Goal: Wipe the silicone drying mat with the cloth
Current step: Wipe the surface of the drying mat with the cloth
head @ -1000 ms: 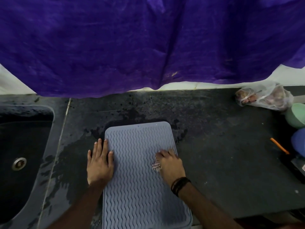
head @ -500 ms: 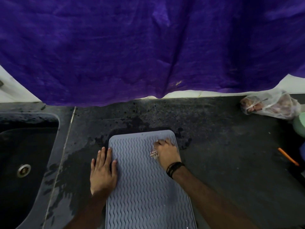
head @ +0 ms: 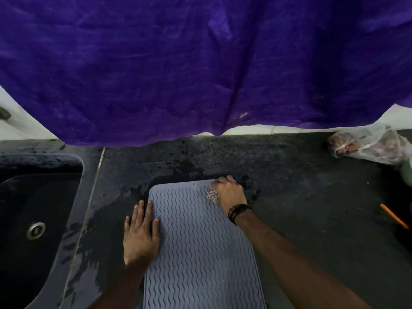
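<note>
Right hand (head: 229, 194) curled tight around bunched cloth (head: 212, 194), pressing it onto far right corner of silicone drying mat (head: 198, 248). Only a small pale patterned wad of cloth visible past the fingers; rest hidden in the fist. Black bands (head: 238, 212) on right wrist, just over mat's right edge.

Left hand (head: 141, 235) flat, fingers spread, gripping nothing; palm on counter (head: 301, 197) beside mat's left edge, thumb and one finger overlapping onto the mat.

Mat: grey-blue, rectangular, rounded corners, raised wavy ribs across whole face. Lying flat on counter. Long axis running from near edge straight away toward the wall; near end cut off by frame bottom.

Counter: dark speckled stone, wet patches left of mat and around its far end.

Left of mat: dark sink (head: 33, 219), metal drain (head: 35, 229) at bottom, contents otherwise not discernible.

Far right of mat, by the wall: clear plastic bag (head: 367, 146), knotted, holding brownish-pink lumps, type unclear. Right of mat, well apart: orange pencil (head: 393, 216) lying diagonal. Pale green rounded object (head: 407, 172) at frame's right edge, mostly cut off.

Beyond mat's far end: purple sheet (head: 200, 63), wrinkled, hanging over pale wall, hem reaching the counter's back edge.
</note>
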### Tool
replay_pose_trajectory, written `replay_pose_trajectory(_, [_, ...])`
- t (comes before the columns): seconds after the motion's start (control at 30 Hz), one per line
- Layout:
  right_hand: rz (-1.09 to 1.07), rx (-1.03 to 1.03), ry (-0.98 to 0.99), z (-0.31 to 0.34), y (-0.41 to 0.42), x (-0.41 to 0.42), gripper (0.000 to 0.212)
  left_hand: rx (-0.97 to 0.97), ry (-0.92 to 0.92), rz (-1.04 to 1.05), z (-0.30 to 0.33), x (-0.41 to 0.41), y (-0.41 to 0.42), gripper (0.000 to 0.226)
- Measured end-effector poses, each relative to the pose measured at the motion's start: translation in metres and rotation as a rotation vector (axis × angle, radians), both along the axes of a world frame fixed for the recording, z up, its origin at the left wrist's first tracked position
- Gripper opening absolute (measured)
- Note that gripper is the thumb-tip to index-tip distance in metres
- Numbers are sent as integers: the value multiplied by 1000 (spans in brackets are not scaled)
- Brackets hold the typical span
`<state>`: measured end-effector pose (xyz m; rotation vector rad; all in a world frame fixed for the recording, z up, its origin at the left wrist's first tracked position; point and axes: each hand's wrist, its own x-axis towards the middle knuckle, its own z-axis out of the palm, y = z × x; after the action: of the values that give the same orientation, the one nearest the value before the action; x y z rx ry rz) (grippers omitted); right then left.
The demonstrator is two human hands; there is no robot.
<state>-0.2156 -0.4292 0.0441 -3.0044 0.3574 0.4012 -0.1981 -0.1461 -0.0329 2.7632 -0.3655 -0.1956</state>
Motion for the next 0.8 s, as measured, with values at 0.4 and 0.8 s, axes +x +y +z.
replay_pose_trajectory(0.4, [-49,-21,-4,7,-10,11,40,-10,-8,1,-3,0,1,67])
replay_pose_trajectory(0.8, [-5,-7,95,-5,0,-46,34,2,-1,7,-1,0,-1,67])
